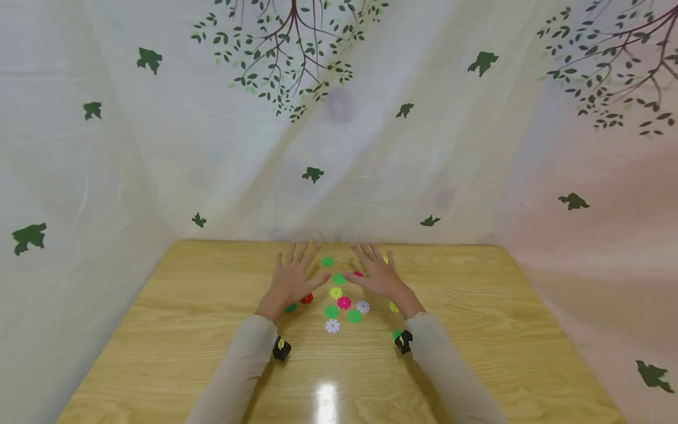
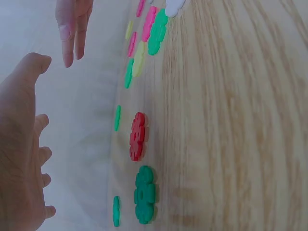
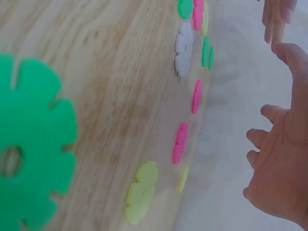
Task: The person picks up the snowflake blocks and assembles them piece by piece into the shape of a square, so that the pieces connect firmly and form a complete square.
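left hand (image 1: 290, 281) and right hand (image 1: 378, 277) hover spread over the counter (image 1: 185, 318); thin flower discs (image 1: 344, 302) lie scattered between and beneath them. a low sweep might scatter discs; lying flat, they could resist pinching.

Pale cloth (image 1: 365, 153) printed with dark green birds (image 1: 313, 174) and leafy branches (image 1: 294, 17) hangs at the far, left and right sides of the wood-grain tabletop (image 1: 180, 335)
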{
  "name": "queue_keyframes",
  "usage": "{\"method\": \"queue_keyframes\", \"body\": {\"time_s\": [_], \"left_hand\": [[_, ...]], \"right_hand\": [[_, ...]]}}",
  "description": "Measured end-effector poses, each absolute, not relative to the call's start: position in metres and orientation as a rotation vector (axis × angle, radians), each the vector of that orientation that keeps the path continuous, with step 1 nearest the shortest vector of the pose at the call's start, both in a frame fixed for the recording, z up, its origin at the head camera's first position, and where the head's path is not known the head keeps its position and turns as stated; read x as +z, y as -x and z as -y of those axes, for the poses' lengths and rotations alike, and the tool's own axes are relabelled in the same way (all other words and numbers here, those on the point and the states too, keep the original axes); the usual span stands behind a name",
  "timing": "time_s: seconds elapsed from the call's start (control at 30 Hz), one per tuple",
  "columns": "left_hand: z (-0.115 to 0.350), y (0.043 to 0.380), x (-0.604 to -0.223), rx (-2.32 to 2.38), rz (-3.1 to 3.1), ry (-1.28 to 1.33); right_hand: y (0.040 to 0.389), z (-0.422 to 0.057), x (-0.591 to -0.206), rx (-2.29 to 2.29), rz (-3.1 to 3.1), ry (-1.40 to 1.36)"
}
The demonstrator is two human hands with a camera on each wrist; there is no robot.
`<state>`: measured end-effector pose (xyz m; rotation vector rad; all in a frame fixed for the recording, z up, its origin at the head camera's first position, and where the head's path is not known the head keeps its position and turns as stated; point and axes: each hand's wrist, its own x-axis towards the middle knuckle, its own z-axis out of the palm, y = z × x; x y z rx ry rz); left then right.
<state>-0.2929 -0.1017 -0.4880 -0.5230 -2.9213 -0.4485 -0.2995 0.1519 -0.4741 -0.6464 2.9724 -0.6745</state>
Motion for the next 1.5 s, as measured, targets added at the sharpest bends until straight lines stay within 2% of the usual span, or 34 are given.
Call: {"method": "queue_keyframes", "body": {"time_s": [0.4,0.8,1.2,1.5], "left_hand": [[0.100,0.292,-0.485,-0.423,2.970,0.596],[0.104,0.286,-0.486,-0.411,2.956,0.788],[0.104,0.268,-0.482,-0.637,2.836,1.149],[0.098,0.248,-0.481,-0.568,2.770,1.364]], "right_hand": [[0.297,-0.155,-0.470,-0.595,-2.954,0.651],[0.300,-0.166,-0.463,-0.592,-2.868,0.757],[0.272,-0.201,-0.450,-0.724,-2.778,1.054],[0.245,-0.226,-0.457,-0.536,-2.749,1.213]]}}
